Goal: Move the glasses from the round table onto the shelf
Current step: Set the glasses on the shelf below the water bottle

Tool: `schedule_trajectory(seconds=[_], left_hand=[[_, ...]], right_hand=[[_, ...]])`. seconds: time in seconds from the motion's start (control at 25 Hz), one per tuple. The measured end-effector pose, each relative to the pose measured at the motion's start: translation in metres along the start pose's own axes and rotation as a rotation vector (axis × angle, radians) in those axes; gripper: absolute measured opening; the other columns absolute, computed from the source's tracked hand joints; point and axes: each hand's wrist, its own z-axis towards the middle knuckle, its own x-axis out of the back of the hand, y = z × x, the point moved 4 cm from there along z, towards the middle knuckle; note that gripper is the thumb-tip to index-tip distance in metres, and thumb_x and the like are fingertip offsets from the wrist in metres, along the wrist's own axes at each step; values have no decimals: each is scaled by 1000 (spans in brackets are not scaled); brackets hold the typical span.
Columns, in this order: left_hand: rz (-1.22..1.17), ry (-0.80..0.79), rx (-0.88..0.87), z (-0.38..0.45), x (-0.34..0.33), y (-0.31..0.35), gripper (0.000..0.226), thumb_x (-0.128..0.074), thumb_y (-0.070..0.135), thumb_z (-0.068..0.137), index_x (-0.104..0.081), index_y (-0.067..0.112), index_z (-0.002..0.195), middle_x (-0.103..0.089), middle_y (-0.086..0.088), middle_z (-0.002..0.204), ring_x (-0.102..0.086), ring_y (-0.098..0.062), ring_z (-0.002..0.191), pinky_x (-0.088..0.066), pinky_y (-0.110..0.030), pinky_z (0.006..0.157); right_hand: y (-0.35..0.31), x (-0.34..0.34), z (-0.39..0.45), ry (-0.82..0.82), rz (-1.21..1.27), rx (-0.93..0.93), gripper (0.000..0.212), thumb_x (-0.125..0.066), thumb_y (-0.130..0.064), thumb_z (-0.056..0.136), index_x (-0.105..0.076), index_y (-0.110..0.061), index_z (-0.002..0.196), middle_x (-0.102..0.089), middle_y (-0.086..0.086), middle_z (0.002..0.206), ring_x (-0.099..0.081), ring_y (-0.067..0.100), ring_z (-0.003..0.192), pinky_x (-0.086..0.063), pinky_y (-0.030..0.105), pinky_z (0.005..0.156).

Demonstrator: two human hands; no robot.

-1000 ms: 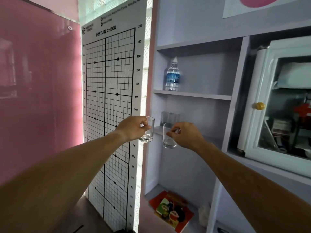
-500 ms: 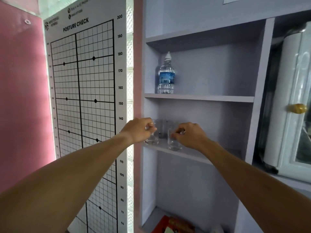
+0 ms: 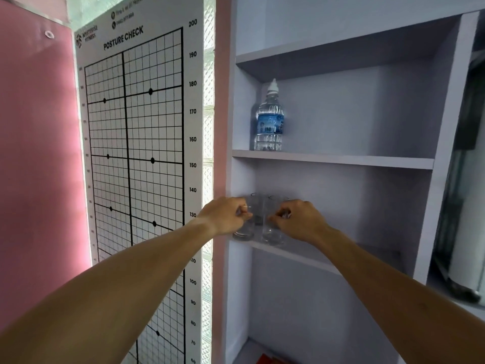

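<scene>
Since a second ago both glasses have come out of the air in front of the shelf and down onto its board, and the view has closed in on the left end of the unit. The left hand (image 3: 226,216) is closed around the left glass (image 3: 245,227), fingers curled at its rim, and the glass base sits on the shelf (image 3: 296,254) hard against the left wall. The right hand (image 3: 299,222) is pinched on the rim of the right glass (image 3: 273,229), which stands upright on the same board just beside the first one. Behind them, farther in, more clear glasses (image 3: 258,203) show dimly; how many I cannot tell. One board up stands a water bottle (image 3: 270,122) with a blue label, near the left wall. To the left of the unit hangs a posture chart (image 3: 136,158) with a black grid
</scene>
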Motion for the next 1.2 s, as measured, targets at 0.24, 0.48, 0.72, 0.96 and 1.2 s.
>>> schedule_trajectory(seconds=[0.24,0.48,0.72,0.96,1.2], left_hand=[[2,5,8,10,-14,-3,26,-59,42,93,-48,32,72,-62,6,78,-60,-18,75,-38,-27,66],[92,52,-9,17,-15,-8,26,-57,54,90,-54,29,95,-62,4,90,-62,-18,80,-44,-28,68],[274,109,-14,21,-12,-4,44,-51,64,89,-48,26,111,-52,7,98,-57,-18,78,-44,-31,67],[236,122,-16,24,-16,-5,36,-56,55,92,-46,26,112,-57,5,104,-61,-21,80,-48,-31,69],[234,145,-18,26,-18,-5,30,-57,46,94,-46,26,113,-56,4,107,-59,-21,80,-44,-31,67]], right_hand=[[13,-7,11,42,55,8,18,-70,-43,81,-62,-34,67,-67,-6,83,-63,18,83,-48,26,73],[21,-11,18,82,59,35,23,-71,-48,80,-55,-37,66,-59,-12,78,-57,15,79,-40,24,68],[30,-17,29,126,62,23,29,-72,-49,79,-58,-30,94,-59,-9,89,-55,14,80,-39,23,68],[33,-20,36,128,87,5,40,-75,-50,76,-57,-28,104,-63,-3,93,-59,17,81,-41,24,65],[30,-24,38,120,90,25,38,-75,-49,77,-56,-28,102,-62,-5,89,-58,15,76,-37,19,55]])
